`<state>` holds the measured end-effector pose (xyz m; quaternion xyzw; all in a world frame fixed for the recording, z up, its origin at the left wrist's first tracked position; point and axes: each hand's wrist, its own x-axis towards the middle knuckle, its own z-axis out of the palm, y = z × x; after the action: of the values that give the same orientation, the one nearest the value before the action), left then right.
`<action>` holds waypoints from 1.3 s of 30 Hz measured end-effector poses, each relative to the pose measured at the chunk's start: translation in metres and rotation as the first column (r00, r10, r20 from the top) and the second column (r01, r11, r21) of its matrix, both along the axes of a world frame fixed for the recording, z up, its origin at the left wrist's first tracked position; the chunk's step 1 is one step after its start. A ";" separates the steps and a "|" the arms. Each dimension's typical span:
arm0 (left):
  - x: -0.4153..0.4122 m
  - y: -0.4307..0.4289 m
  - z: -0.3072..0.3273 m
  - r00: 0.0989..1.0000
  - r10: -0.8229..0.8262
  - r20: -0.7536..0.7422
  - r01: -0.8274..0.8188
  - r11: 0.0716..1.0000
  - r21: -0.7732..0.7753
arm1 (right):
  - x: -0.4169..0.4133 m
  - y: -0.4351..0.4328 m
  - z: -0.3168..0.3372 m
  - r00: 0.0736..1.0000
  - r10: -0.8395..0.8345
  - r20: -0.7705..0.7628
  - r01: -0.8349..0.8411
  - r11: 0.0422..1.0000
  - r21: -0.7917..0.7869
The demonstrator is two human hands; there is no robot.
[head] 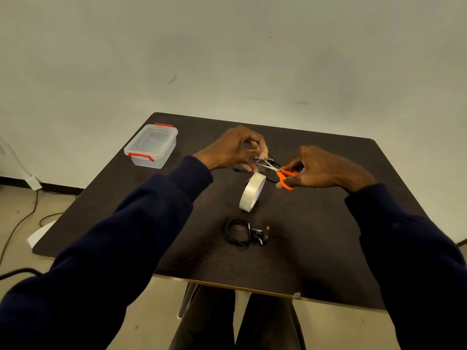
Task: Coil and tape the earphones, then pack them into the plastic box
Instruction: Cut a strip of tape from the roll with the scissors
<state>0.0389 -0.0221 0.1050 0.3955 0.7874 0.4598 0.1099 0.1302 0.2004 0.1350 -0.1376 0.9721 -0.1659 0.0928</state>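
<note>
My left hand (233, 149) pinches a strip of clear tape pulled up from the tape roll (252, 192), which hangs tilted just above the dark table (328, 236). My right hand (321, 169) grips orange-handled scissors (283, 176), whose blades meet the strip right under my left fingers. A coiled black earphone set (241, 233) lies on the table near me, below the roll. More black cable (271, 179) lies behind the roll, partly hidden by my hands. The clear plastic box (151, 145) with red clips stands closed at the far left of the table.
The table's near edge (252, 290) runs just above my legs. Cables trail over the floor at the left (22, 221). A pale wall (227, 59) stands behind the table.
</note>
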 end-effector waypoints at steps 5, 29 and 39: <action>-0.001 -0.001 0.000 1.000 -0.012 -0.009 0.012 1.000 -0.002 | -0.003 -0.002 0.001 0.999 0.011 0.049 -0.012 1.000 0.011; 0.005 -0.001 0.003 0.999 0.004 -0.036 -0.005 1.000 -0.027 | -0.003 -0.009 0.004 0.995 0.058 0.078 -0.057 0.998 -0.010; 0.006 -0.003 0.002 1.000 0.018 0.007 -0.018 1.000 -0.012 | -0.004 -0.007 0.001 0.997 0.065 0.038 -0.064 0.998 -0.027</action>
<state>0.0448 -0.0254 0.1072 0.3863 0.7933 0.4574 0.1108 0.1262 0.1934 0.1356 -0.1666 0.9629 -0.1782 0.1150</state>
